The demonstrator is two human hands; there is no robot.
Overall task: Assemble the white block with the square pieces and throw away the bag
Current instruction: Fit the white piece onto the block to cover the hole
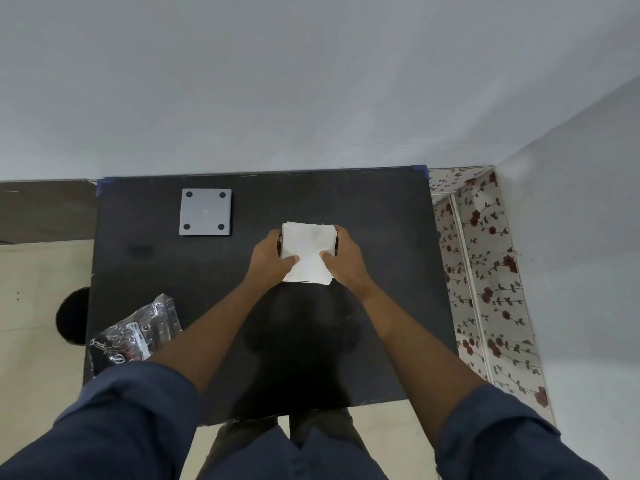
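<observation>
Holding the white block (307,251) in the middle of the table (381,237), the left hand (272,257) and right hand (344,258) squeeze its sides, so push evenly; the bag (135,332) waits near the left edge.

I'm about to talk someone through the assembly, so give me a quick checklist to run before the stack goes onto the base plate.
1. Left hand has a grip on the stack of white square pieces: ok, thumb on top, fingers on its left edge.
2. Right hand grips the stack: ok, on the opposite side.
3. Stack edges squared up: not ok, slightly uneven at the near right corner.
4. Grey square plate free to receive pieces: ok, nothing on it, four corner holes visible.
5. Plastic bag out of the way: ok, at the near left table edge, not yet thrown away.
6. Holes in the pieces match the plate: cannot tell.
</observation>
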